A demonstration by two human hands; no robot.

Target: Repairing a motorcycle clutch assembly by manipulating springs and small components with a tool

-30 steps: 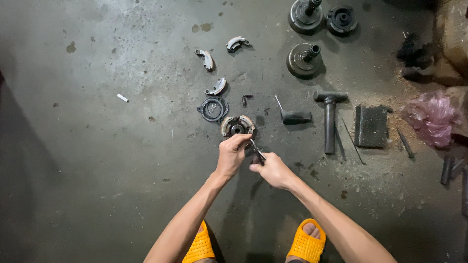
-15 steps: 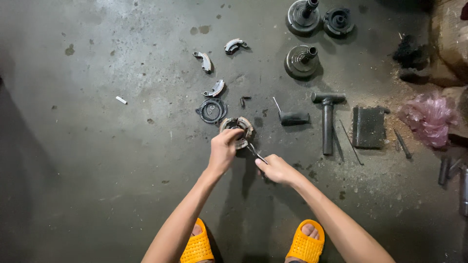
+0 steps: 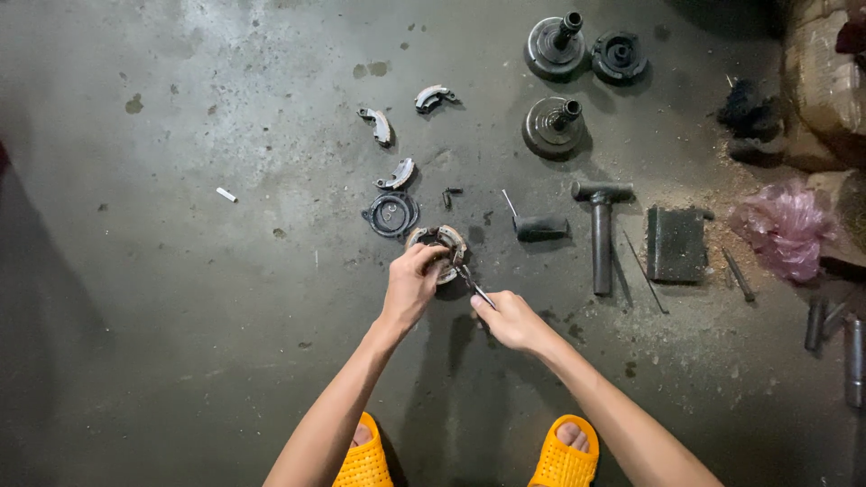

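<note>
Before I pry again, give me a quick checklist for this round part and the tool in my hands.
1. Left hand steadying the round metal assembly on the concrete floor: ok, fingers rest on its near rim.
2. Right hand has a grip on the thin tool: ok.
3. Tool tip seated in the assembly: cannot tell, the spot is too small to see.
4. Loose curved shoes away from the hands: ok, they lie beyond the black ring.
5. Hammer within easy range: ok, it lies to the right.
6. Feet in yellow sandals back from the work: ok.
</note>
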